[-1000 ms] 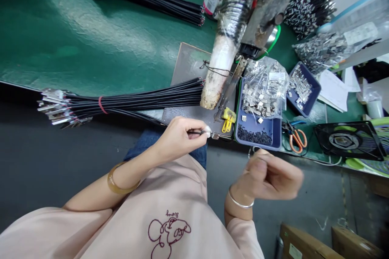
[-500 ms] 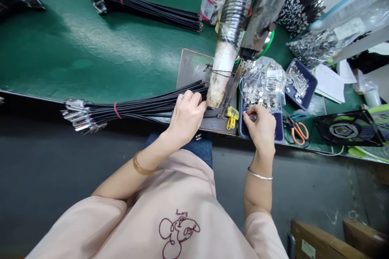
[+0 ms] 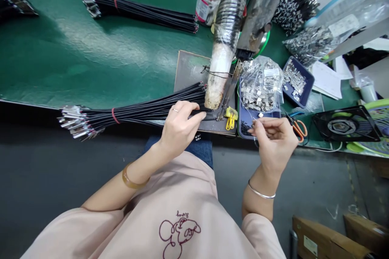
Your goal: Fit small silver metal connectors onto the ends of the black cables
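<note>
Since half a second ago the right hand (image 3: 275, 139) has lifted from the blue tray (image 3: 243, 123), pinching a small metal clip (image 3: 260, 115). The left hand (image 3: 179, 125) grips one wire end of the cable bundle (image 3: 146, 109) at 9 o'clock; clip not yet fitted.

Bright, even overhead light on my feed. A broad pale glare patch sits on the green bench (image 3: 91, 40). Soft shadows fall under the cable bundle (image 3: 136, 109) and below the bench edge, where the floor goes dark. Strong wide-angle bending at the edges and corners. Centre sharp; I see slight softness at the far right.
</note>
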`<state>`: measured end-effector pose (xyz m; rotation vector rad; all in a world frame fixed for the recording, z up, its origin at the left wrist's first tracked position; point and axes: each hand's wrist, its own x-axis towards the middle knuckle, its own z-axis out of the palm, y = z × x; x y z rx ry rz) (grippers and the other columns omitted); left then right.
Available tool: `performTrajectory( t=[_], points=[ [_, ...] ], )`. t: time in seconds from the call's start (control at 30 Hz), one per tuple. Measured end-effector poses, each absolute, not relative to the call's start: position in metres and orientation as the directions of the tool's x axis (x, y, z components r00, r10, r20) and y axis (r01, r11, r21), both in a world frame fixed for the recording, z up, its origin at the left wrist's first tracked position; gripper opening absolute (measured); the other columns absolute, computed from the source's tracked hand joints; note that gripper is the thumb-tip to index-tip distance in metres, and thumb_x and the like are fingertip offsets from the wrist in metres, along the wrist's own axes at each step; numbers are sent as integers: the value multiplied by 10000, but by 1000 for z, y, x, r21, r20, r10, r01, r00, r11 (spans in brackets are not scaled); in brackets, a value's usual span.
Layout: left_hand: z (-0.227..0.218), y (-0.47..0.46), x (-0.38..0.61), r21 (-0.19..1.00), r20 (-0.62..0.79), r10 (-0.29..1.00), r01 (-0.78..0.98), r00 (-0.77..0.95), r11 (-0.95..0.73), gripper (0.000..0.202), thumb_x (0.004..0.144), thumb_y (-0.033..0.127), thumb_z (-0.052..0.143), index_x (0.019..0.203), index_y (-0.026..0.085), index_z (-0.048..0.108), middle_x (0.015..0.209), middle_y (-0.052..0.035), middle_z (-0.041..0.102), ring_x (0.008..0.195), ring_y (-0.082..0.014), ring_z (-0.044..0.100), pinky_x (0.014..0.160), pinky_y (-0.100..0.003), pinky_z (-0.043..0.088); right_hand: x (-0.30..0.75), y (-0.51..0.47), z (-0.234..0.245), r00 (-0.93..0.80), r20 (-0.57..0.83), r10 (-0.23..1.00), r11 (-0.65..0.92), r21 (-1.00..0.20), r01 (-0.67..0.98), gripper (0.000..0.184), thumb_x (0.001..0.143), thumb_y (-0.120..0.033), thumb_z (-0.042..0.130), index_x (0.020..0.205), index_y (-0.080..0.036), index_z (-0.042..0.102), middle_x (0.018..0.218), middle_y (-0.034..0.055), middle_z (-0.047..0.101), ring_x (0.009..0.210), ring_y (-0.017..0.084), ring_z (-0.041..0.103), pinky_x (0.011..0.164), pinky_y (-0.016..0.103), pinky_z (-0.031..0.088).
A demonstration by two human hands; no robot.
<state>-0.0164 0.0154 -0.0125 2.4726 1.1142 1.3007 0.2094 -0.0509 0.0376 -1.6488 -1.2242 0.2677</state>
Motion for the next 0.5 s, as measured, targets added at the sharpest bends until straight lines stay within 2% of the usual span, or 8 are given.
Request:
performTrajectory(
  t=[0.07, 0.13, 0.2, 0.27, 0.37, 0.5],
  points=[
    [-9, 19, -16, 405, 628, 715, 655, 308, -638, 218, 958, 160, 538, 1006, 168, 750, 1076, -142, 698, 1023, -266, 598, 900, -423, 468, 206, -54, 37, 435, 311, 845, 62, -865, 499, 199, 843, -274, 716, 774, -207, 542, 874, 15, 718, 673, 142, 726, 642, 282, 616],
    [-2, 24, -22, 385, 549, 786, 749, 284, -539, 246, 948, 261, 589, 1141, 190, 724, 1195, -150, 667, 1140, -315, 575, 970, -469, 427, 204, -56, 35, 423, 297, 856, 76, -882, 465, 191, 853, -268, 710, 778, -203, 547, 907, 19, 726, 726, 151, 748, 681, 286, 624],
    [6, 30, -34, 348, 432, 861, 832, 267, -433, 482, 897, 427, 666, 1313, 185, 640, 1289, -171, 627, 1227, -371, 540, 1019, -495, 394, 203, -57, 31, 446, 343, 827, 72, -851, 520, 173, 850, -262, 722, 776, -197, 580, 898, 19, 724, 745, 154, 750, 683, 277, 614],
    [10, 36, -49, 302, 297, 920, 889, 256, -345, 679, 858, 537, 685, 1410, 161, 563, 1196, -178, 671, 1148, -378, 592, 968, -465, 425, 204, -58, 28, 461, 426, 778, 62, -783, 619, 152, 837, -266, 745, 780, -195, 623, 880, 21, 717, 758, 153, 738, 683, 277, 605],
    [6, 43, -66, 268, 173, 942, 906, 288, -327, 609, 887, 565, 636, 1352, 172, 629, 1040, -151, 723, 1024, -347, 662, 857, -389, 464, 205, -58, 26, 426, 519, 741, 69, -690, 721, 118, 824, -268, 765, 805, -202, 669, 878, 25, 711, 792, 157, 712, 679, 287, 600],
    [5, 48, -75, 366, 76, 898, 826, 434, -429, 536, 925, 573, 581, 1305, 207, 680, 1123, -117, 764, 1022, -302, 711, 820, -323, 475, 205, -57, 25, 389, 549, 740, 108, -667, 737, 78, 841, -251, 752, 833, -208, 688, 891, 26, 713, 816, 166, 715, 683, 301, 611]
  ],
)
